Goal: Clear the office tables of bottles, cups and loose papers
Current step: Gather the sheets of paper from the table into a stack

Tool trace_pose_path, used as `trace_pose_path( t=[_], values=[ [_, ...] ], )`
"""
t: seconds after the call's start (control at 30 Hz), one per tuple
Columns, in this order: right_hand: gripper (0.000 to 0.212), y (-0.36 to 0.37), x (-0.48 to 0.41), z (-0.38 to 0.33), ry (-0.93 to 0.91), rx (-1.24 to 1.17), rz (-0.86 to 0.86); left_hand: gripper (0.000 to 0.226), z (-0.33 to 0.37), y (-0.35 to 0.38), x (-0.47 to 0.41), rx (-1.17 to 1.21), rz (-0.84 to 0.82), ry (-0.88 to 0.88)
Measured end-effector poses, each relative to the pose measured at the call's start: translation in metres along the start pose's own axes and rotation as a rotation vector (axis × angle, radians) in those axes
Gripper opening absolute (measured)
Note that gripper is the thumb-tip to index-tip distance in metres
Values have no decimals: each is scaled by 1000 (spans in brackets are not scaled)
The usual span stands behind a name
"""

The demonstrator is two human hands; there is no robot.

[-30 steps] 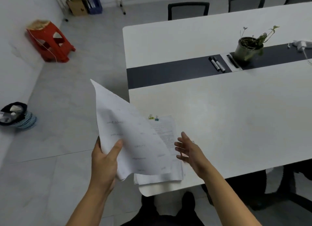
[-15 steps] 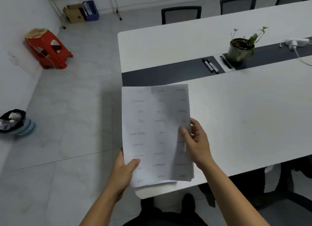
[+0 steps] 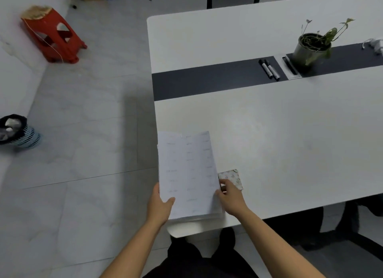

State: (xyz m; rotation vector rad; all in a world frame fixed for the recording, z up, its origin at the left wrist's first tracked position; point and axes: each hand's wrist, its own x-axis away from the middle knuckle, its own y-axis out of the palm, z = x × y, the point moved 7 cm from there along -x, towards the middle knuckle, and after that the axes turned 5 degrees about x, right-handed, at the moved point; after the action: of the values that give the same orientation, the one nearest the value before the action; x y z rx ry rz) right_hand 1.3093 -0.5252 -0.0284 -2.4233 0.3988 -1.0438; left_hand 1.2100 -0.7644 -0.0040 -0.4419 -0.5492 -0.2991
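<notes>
Lowered since a moment ago, the paper stack [image 3: 187,174] sits at the near corner of the white table [image 3: 290,142].
Left hand [image 3: 160,205] grips its lower left edge, thumb on top; right hand [image 3: 231,194] curls at the right edge, grip unclear, beside a small patterned card [image 3: 232,176]. Markers [image 3: 269,69] lie well beyond.

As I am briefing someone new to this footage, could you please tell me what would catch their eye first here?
The stack of papers at the white table's near corner draws the eye first, with the left hand gripping its lower left corner and the right hand at its right edge. Next come the red stool by the wall at far left and the potted plant on the table's dark centre strip.
</notes>
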Motion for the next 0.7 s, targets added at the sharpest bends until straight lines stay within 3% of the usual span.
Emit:
trace_pose_path(
  t=[0.13,0.27,0.37,0.5,0.7],
  values=[
    [39,12,-1,25,43,186,-6,81,-26,-1,-11,-154,6,-131],
    [82,20,13,35,-31,228,-44,68,-37,9,-11,-122,-91,-124],
    [105,39,19,34,-110,374,-120,79,-47,26,-11,-131,-143,-94],
    [92,48,12,32,-117,468,-49,100,-72,42,-20,-193,-170,-80],
    [66,34,-10,25,-157,510,44,93,-51,49,-29,-425,-175,-23]
  ],
)
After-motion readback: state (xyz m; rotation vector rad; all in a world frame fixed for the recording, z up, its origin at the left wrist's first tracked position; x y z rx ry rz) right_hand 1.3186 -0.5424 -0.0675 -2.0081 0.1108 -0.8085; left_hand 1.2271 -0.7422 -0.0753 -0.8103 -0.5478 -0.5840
